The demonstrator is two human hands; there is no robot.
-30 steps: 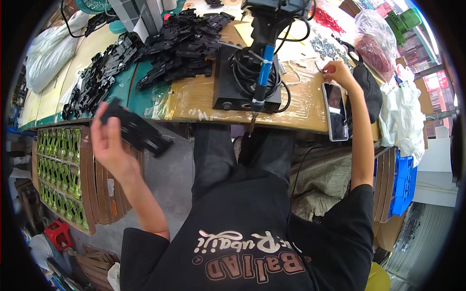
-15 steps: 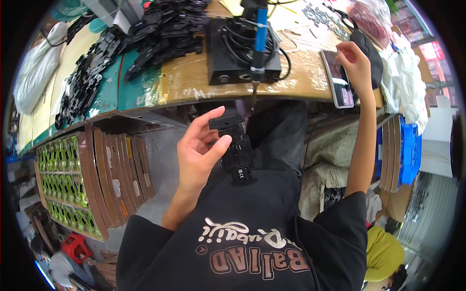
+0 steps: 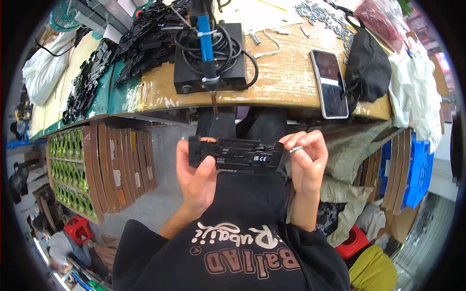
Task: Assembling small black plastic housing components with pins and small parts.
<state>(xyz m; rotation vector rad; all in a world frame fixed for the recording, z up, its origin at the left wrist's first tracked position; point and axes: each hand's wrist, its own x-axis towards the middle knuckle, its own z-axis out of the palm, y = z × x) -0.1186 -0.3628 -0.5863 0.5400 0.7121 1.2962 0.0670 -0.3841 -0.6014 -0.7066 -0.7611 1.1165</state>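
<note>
Above my lap, my left hand (image 3: 196,182) grips one end of a black plastic housing (image 3: 238,156), thumb on its face and fingers behind. The flat part lies crosswise, with small white print near its right end. My right hand (image 3: 309,162) pinches a small silvery metal pin (image 3: 295,149) between thumb and fingertips, close beside the housing's right end. Whether the pin touches the housing, I cannot tell. Beyond them, a blue-and-black tool (image 3: 206,46) with a thin metal tip points down at the table's front edge.
A black box with coiled cable (image 3: 182,72) stands on the table behind the tool. Black plastic parts (image 3: 150,41) are heaped at left, small metal pieces (image 3: 323,17) scattered at far right. A phone (image 3: 331,87) and black pouch (image 3: 366,68) lie rightward. Stacked trays (image 3: 111,169) stand lower left.
My right hand has come back from beside the phone and pouch to the housing, now with a metal pin. My left hand has turned the housing from upright to crosswise.
</note>
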